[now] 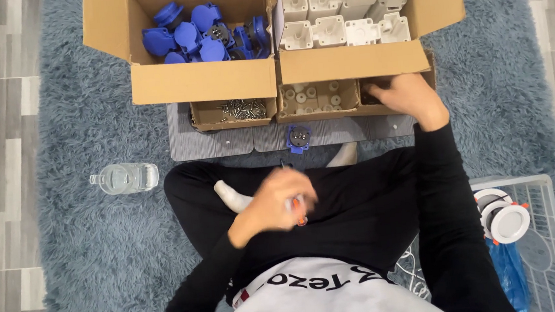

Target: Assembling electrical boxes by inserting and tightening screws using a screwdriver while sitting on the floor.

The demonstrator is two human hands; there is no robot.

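R hand (406,94) fingers dip into small brown box (386,93), curled, grip unclear. L hand (278,203) fist closed on orange-tipped screwdriver (299,211), shaft pointing fwd toward blue socket part (298,138) on grey mat (223,144), L hand nearer.

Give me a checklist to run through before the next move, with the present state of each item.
1. Left hand holds a tool: ok; it grips an orange-tipped tool, probably a screwdriver, over the lap.
2. Right hand in the small box on the far right: ok; what it has picked up: cannot tell, the hand hides it.
3. Blue socket part ready on the grey board: ok, it lies alone in front of the boxes.
4. Screws in stock: ok, a pile shows in the left small box.
5. White housings in stock: ok, the carton is well filled.
6. Water bottle out of the way: ok, lying on the rug.
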